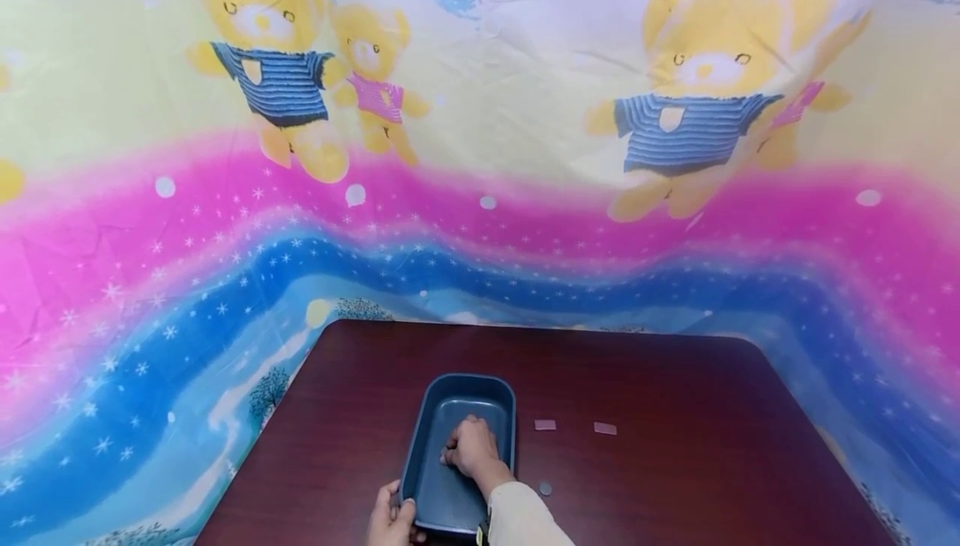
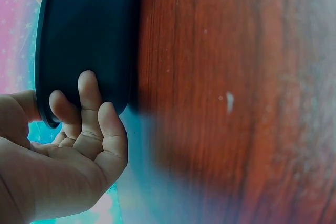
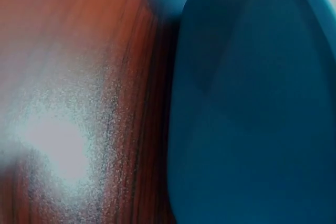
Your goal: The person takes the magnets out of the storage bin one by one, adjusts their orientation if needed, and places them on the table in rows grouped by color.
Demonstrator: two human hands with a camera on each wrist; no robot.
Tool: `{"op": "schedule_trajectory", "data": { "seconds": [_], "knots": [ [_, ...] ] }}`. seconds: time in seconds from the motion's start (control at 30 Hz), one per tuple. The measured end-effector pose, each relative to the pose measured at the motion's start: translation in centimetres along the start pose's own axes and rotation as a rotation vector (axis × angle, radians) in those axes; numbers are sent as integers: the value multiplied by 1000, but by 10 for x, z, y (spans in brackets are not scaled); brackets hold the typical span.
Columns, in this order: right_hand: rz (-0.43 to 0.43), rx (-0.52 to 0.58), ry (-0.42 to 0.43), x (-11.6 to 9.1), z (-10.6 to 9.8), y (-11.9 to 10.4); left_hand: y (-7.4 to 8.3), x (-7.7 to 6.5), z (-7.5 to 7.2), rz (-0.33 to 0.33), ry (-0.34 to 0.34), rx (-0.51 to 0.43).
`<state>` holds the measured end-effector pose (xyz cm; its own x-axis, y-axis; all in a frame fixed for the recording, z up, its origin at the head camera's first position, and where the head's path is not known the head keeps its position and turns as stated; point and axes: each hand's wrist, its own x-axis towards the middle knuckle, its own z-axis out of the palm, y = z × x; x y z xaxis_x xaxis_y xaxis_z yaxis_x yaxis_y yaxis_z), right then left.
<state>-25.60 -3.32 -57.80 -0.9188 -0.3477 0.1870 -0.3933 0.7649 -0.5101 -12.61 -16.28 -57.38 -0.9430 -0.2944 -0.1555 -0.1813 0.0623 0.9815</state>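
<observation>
A deep dark blue-grey rectangular tray (image 1: 442, 492) with rounded corners stands on the table. My left hand (image 1: 392, 517) grips its near left corner, thumb at the rim; in the left wrist view the fingers (image 2: 90, 90) lie against the outer wall. My right hand (image 1: 474, 448) reaches inside the tray with bent fingers low over its floor. Whether anything sits between those fingertips is hidden. The right wrist view is mostly filled by the tray's outer wall (image 3: 252, 108). To the tray's right lie two small pinkish rectangular pieces (image 1: 545, 425) and a small grey disc (image 1: 545, 488).
The dark red-brown wooden table (image 1: 675, 388) has rounded far corners. Behind it hangs a colourful cloth (image 1: 525, 229) printed with teddy bears, reaching down past the table's edges. A pale sleeve (image 1: 525, 515) covers the right forearm.
</observation>
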Motion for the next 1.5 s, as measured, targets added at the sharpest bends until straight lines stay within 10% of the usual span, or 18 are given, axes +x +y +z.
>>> {"op": "schedule_trajectory", "data": {
  "seconds": [1.5],
  "knots": [
    [-106,287,78,-3,-53,-2,7,-1,-1,-80,-3,42]
  ]
}}
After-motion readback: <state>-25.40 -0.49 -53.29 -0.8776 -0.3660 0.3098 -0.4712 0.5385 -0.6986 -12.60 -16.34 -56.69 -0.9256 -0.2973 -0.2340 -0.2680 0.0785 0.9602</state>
